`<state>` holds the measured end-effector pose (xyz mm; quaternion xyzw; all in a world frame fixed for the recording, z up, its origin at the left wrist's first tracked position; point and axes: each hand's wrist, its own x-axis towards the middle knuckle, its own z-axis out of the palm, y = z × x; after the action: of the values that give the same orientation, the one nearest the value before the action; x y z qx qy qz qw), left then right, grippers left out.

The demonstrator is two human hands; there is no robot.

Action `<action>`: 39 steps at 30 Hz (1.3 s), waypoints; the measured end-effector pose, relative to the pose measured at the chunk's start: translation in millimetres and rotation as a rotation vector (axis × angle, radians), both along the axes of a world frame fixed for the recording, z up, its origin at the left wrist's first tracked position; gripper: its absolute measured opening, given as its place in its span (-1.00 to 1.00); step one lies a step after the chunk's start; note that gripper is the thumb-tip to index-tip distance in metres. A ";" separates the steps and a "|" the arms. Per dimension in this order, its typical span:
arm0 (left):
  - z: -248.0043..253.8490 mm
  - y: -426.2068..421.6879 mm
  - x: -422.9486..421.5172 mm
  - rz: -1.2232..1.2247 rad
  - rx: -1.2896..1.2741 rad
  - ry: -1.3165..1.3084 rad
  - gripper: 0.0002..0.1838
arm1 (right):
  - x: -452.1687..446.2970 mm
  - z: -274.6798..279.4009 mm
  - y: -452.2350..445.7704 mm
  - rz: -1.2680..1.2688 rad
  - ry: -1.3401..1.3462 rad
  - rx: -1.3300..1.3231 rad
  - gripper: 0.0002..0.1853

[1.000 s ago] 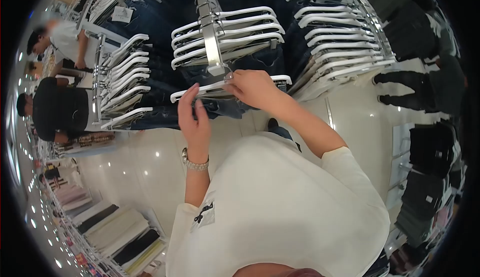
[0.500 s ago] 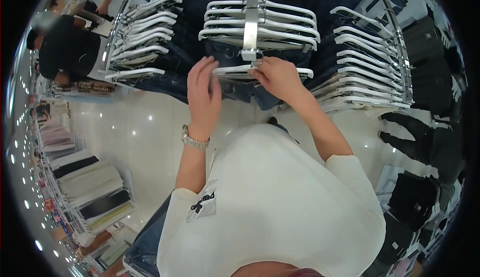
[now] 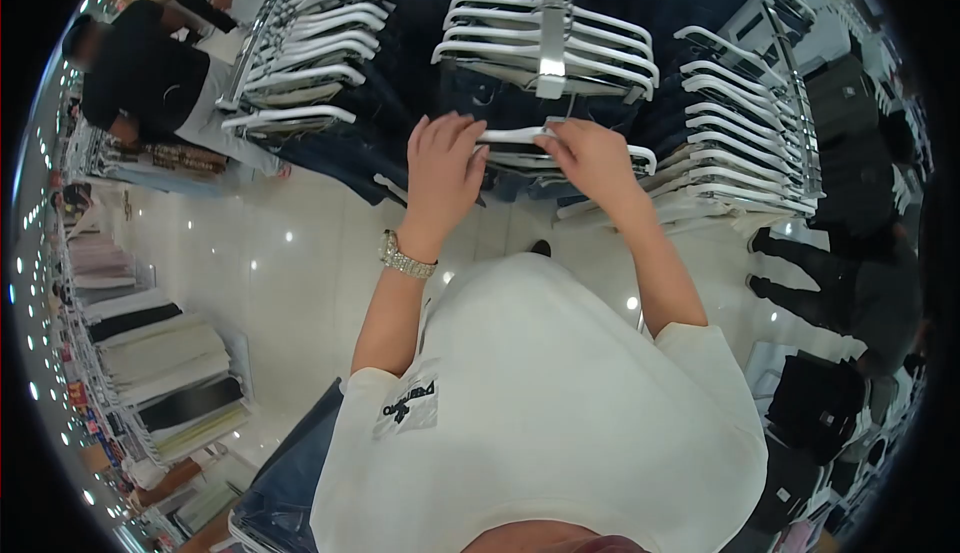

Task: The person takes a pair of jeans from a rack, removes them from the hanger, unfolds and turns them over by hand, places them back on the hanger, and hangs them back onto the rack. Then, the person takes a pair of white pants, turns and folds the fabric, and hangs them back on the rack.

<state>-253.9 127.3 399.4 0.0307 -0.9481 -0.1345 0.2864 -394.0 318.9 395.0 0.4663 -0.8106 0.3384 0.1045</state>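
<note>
A white hanger [image 3: 515, 136] with dark denim below it lies between my two hands, just in front of the end of the metal rail [image 3: 551, 53]. My right hand [image 3: 592, 158] pinches the hanger near the base of its hook. At the hanger's left part is my left hand [image 3: 443, 168], its fingers bent over the bar; a watch [image 3: 406, 256] is on that wrist. Several more white hangers [image 3: 600, 45] with jeans hang from the rail behind.
Racks of white hangers stand at the left [image 3: 310, 43] and right [image 3: 740, 133]. A person in black [image 3: 145, 68] is at the upper left, another in dark clothes [image 3: 880, 288] at the right. Folded clothes [image 3: 165, 358] lie at lower left. Denim [image 3: 295, 473] shows beside my left side.
The view has shifted, so the rail appears farther right. My left hand has come onto the hanger's left part, its fingers now bent. The front hanger sits slightly farther from the rail's end.
</note>
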 end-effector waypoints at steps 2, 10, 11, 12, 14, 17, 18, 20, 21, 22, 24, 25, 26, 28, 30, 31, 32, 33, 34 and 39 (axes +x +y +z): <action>-9.9 -4.6 12.7 0.048 0.109 0.066 -0.66 | -2.7 -4.3 -5.1 -0.035 0.008 0.021 -0.75; -96.9 -34.2 105.5 0.223 0.525 -0.045 -0.68 | -70.8 -33.5 -40.4 -0.192 0.022 0.057 -0.73; -110.8 -34.5 119.2 0.235 0.554 -0.067 -0.69 | -84.2 -36.9 -47.3 -0.255 -0.074 0.075 -0.67; -118.4 -32.2 133.5 0.264 0.585 -0.101 -0.71 | -88.6 -35.3 -51.8 -0.250 -0.116 0.036 -0.62; -152.2 -30.2 162.5 0.275 0.597 -0.120 -0.72 | -95.6 -33.3 -56.8 -0.245 -0.162 -0.018 -0.56; -178.1 -30.7 200.7 0.291 0.722 -0.180 -0.73 | -102.6 -39.6 -60.1 -0.251 -0.201 -0.061 -0.52; -184.0 -31.6 211.1 0.299 0.782 -0.205 -0.73 | -100.7 -38.3 -61.6 -0.261 -0.226 -0.069 -0.51; -195.8 -34.9 229.5 0.307 0.817 -0.192 -0.73 | -89.7 -40.8 -62.8 -0.288 -0.154 -0.084 -0.50; -199.7 -38.9 236.7 0.311 0.832 -0.186 -0.74 | -81.2 -37.5 -62.3 -0.303 -0.075 -0.041 -0.50; -203.7 -43.8 242.6 0.314 0.834 -0.182 -0.74 | -73.6 -35.0 -61.6 -0.317 0.002 0.001 -0.51; -210.0 -54.2 252.8 0.323 0.837 -0.172 -0.74 | -57.3 -37.6 -58.3 -0.322 0.132 0.070 -0.60; -209.4 -59.7 255.4 0.314 0.850 -0.165 -0.74 | -45.1 -38.9 -55.3 -0.360 0.159 0.069 -0.62; -209.2 -65.2 256.7 0.305 0.865 -0.156 -0.74 | -31.2 -39.7 -50.1 -0.398 0.186 0.069 -0.63; -206.5 -73.5 257.7 0.295 0.879 -0.151 -0.74 | -3.1 -41.6 -40.4 -0.424 0.261 0.029 -0.62; -202.1 -80.2 257.4 0.289 0.871 -0.164 -0.74 | 29.5 -53.7 -34.5 -0.406 0.350 -0.053 -0.57; -204.2 -82.3 257.9 0.284 0.854 -0.169 -0.74 | 43.3 -62.7 -31.5 -0.381 0.286 -0.048 -0.58; -206.2 -84.1 257.4 0.277 0.835 -0.173 -0.74 | 56.3 -74.2 -28.9 -0.358 0.222 -0.046 -0.58; -207.0 -84.9 255.3 0.267 0.817 -0.178 -0.74 | 67.8 -86.5 -26.6 -0.336 0.159 -0.043 -0.58; -204.6 -83.9 253.0 0.268 0.857 -0.180 -0.74 | 79.5 -100.6 -25.5 -0.327 0.097 -0.039 -0.58; -190.3 -78.6 238.8 0.272 0.973 -0.223 -0.74 | 113.2 -191.3 -24.7 -0.316 -0.225 0.028 -0.60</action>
<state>-15.1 48.7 209.1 0.2977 -0.7881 -0.5172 0.1510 -280.8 294.2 203.6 0.2938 -0.8849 0.3565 0.0585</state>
